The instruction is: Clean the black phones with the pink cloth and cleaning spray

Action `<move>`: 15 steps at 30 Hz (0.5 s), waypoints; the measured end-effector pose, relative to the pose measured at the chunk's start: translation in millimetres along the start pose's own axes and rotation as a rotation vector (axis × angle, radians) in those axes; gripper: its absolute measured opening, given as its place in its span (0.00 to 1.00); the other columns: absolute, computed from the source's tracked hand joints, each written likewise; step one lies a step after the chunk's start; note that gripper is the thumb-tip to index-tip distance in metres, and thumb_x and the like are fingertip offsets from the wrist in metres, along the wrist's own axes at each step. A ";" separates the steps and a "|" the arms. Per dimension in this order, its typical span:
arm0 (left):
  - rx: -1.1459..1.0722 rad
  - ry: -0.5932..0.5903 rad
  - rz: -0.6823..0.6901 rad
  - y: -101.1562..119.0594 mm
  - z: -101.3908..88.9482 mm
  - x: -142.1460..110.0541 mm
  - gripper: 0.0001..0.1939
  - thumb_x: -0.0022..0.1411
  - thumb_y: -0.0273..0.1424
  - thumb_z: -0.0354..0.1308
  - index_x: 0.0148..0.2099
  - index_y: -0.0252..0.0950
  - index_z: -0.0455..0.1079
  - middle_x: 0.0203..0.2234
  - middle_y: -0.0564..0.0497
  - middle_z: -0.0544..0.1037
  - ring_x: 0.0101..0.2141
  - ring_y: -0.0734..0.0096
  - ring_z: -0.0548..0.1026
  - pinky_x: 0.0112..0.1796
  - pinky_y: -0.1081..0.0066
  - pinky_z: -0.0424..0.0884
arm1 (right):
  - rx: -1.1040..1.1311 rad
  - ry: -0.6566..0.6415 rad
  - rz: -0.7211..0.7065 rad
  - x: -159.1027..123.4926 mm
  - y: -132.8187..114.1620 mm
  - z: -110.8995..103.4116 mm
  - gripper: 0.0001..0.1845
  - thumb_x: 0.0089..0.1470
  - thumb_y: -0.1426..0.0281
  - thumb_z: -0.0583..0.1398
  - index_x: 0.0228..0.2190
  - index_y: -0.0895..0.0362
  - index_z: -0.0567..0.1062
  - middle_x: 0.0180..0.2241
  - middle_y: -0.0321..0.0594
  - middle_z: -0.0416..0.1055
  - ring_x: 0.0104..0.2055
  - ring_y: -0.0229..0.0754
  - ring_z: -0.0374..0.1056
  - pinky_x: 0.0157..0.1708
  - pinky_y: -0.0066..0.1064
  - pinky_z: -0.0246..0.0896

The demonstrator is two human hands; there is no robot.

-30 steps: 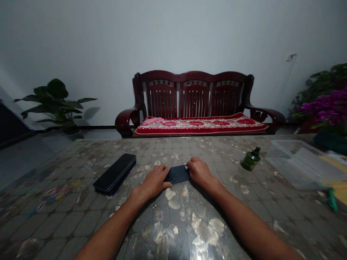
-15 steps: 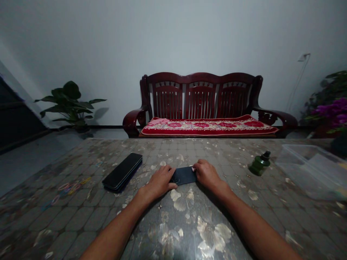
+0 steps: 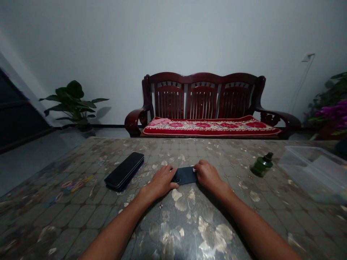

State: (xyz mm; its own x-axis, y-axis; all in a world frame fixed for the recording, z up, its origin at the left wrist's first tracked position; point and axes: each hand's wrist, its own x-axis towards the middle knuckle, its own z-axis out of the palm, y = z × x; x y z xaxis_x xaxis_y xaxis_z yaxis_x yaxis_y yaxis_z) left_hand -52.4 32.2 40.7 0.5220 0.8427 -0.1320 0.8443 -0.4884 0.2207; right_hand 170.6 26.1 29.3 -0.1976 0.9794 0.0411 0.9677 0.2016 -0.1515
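Note:
A dark blue-black smartphone (image 3: pixel 187 175) lies on the table in front of me, its back with the camera lenses facing up. My left hand (image 3: pixel 164 178) grips its left end, thumb along the near edge and fingers on the far side. At the other end, my right hand (image 3: pixel 207 173) is closed with its curled fingers against the phone's right edge. A small pale pinkish bit (image 3: pixel 194 169) shows at those fingertips, too small to name. Left of my hands lies a stack of dark phones (image 3: pixel 124 170).
Colourful rubber bands (image 3: pixel 73 186) lie at the left of the patterned table (image 3: pixel 173 216). To the right stand a green spray bottle (image 3: pixel 261 165) and a clear plastic box (image 3: pixel 311 173). Behind the table is a wooden bench (image 3: pixel 203 94) with a red floral cover.
The view has shifted slightly, so the surroundings sit a little farther right. Both hands keep their places at the phone's ends, with hardly any movement.

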 end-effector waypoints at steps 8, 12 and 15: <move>-0.009 0.016 -0.003 -1.2 3.3 0.7 0.26 0.62 0.36 0.64 0.60 0.39 0.66 0.55 0.43 0.71 0.56 0.53 0.68 0.56 0.61 0.65 | 0.070 -0.029 -0.150 -6.5 -14.1 3.7 0.15 0.59 0.77 0.54 0.40 0.57 0.80 0.42 0.46 0.75 0.45 0.44 0.70 0.42 0.29 0.57; 0.022 0.011 0.006 -2.9 3.7 1.5 0.27 0.62 0.38 0.64 0.61 0.39 0.65 0.55 0.42 0.71 0.55 0.53 0.69 0.56 0.61 0.65 | -0.003 0.001 -0.040 -1.8 -2.8 3.2 0.16 0.60 0.78 0.54 0.42 0.58 0.80 0.43 0.50 0.74 0.47 0.46 0.69 0.43 0.30 0.57; 0.035 0.001 0.014 -3.2 2.0 1.8 0.28 0.61 0.38 0.66 0.61 0.38 0.66 0.55 0.41 0.70 0.56 0.52 0.69 0.56 0.62 0.65 | -0.029 0.004 -0.005 0.1 -0.4 3.6 0.16 0.60 0.78 0.54 0.42 0.59 0.80 0.44 0.50 0.74 0.48 0.47 0.69 0.43 0.30 0.57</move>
State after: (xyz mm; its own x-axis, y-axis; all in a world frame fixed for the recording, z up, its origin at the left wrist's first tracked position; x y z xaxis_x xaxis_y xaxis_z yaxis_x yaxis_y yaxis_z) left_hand -53.9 34.8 37.8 0.5334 0.8360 -0.1286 0.8408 -0.5074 0.1889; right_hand 169.6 26.1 25.8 -0.2018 0.9783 0.0459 0.9708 0.2060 -0.1230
